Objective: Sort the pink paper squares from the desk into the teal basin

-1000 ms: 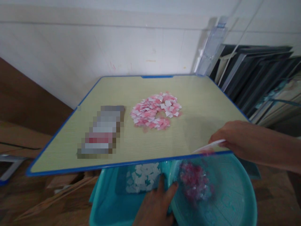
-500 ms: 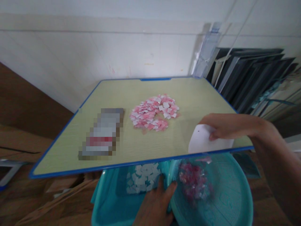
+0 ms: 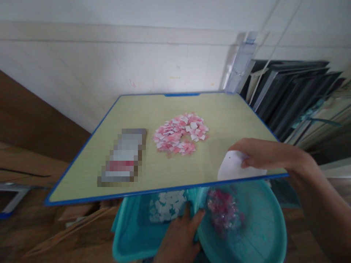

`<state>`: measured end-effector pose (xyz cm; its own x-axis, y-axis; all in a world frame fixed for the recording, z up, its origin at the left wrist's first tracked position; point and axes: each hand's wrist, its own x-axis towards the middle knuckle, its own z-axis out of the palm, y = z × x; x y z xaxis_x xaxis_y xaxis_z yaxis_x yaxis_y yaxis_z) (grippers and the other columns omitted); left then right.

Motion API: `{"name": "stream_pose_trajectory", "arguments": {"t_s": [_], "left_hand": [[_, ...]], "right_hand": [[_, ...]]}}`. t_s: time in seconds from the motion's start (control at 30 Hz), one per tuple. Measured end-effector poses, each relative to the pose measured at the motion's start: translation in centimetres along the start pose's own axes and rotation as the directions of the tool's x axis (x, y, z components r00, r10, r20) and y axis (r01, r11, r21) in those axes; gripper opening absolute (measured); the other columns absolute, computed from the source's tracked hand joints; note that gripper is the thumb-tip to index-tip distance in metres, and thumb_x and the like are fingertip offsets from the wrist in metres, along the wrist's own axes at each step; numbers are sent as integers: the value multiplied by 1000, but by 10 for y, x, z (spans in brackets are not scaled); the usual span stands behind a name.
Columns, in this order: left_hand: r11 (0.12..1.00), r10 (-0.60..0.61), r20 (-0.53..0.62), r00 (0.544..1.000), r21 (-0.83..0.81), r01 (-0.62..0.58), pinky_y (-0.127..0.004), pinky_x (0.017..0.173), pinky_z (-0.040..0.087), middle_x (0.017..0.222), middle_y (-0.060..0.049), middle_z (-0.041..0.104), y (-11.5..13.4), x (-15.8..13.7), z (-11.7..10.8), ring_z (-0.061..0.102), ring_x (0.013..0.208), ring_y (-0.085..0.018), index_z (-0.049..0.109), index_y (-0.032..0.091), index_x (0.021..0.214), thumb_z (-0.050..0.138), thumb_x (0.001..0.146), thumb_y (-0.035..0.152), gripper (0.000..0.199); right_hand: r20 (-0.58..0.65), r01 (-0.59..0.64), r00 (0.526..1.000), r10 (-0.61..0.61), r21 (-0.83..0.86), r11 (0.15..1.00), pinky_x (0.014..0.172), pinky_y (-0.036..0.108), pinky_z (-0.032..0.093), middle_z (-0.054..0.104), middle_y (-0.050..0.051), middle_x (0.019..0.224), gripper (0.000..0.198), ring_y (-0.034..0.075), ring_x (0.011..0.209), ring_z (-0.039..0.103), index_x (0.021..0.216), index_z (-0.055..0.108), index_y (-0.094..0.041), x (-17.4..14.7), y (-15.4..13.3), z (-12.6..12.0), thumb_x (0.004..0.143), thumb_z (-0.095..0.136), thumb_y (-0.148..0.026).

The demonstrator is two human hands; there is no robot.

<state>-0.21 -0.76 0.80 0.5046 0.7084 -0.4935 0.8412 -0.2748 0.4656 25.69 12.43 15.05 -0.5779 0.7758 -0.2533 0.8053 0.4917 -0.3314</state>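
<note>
My right hand (image 3: 253, 157) is closed on a white plastic scraper (image 3: 230, 166), a flat sheet with a small hole near its corner. The scraper rests at the front edge of the pale yellow board (image 3: 219, 109), which has a blue rim. Below that edge, my left hand (image 3: 179, 232) is at the near side of a round teal basket (image 3: 263, 219), thumb and forefinger either side of its rim. Pink clumps in clear wrapping (image 3: 225, 212) lie inside the basket. A heap of small pink and white paper squares (image 3: 178, 133) covers the board's middle.
A teal tub (image 3: 123, 237) holding white squares (image 3: 167, 206) stands left of the basket. On the board's left is a blurred-out phone-like object (image 3: 123, 157). A clear bottle (image 3: 241, 64) leans by the wall, near dark stacked panels (image 3: 296, 91) at right.
A pink and white scrap seen just under the board's edge, over the basket, is no longer visible there. The view has shifted slightly; both hands keep nearly the same places.
</note>
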Motion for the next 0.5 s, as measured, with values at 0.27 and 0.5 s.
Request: {"name": "stream_pose_trajectory", "arguments": {"t_s": [0.27,0.5], "left_hand": [[999,4,-69,998,-34,-7,-38,90,41,142,-10,37,-1,-2,-3,58,103,-28,39,34,135,54,78,26,60],[1000,17,-89,996,-22,-19,-38,91,40,142,-10,37,-5,-1,-1,56,106,-28,38,32,136,53,80,25,58]], "right_hand": [[-255,10,965,-60,-192,981,73,34,45,67,4,90,33,20,81,61,108,59,-24,-57,-26,40,84,40,-10],[-317,38,945,-84,-148,988,85,38,49,65,5,113,51,20,98,62,133,41,-28,-87,-27,68,85,38,-9]]}}
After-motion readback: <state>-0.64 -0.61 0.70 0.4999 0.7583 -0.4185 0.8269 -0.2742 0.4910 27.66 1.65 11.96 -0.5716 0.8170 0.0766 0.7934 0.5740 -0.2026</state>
